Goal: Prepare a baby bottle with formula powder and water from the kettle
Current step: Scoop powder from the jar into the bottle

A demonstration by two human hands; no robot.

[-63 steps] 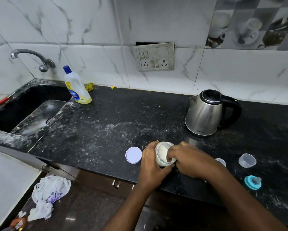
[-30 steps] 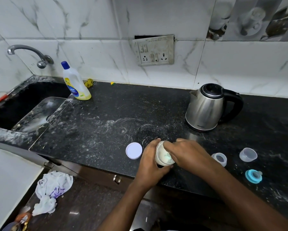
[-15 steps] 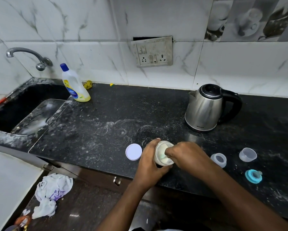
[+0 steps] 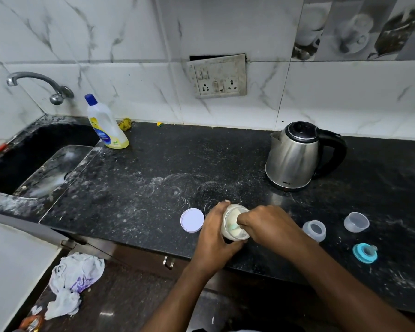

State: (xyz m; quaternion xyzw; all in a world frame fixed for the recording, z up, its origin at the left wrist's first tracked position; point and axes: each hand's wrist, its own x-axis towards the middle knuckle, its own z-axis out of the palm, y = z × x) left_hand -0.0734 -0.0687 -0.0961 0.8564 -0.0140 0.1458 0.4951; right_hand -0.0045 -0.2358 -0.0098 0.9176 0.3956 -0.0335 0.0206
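My left hand (image 4: pixel 213 238) still wraps its fingers round the jar (image 4: pixel 234 224), tipped towards me near the table (image 4: pixel 141 188) edge. My right hand (image 4: pixel 269 224) has barely shifted. Its fingers stay in the mouth, pinching what looks like a teal scoop (image 4: pixel 233 227). I judge the scoop is still loading. The open bottle (image 4: pixel 314 230) waits just right.

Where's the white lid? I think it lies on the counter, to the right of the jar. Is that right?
No: the white lid lies on the counter to the left of the jar, beside the left hand. The head view shows it.
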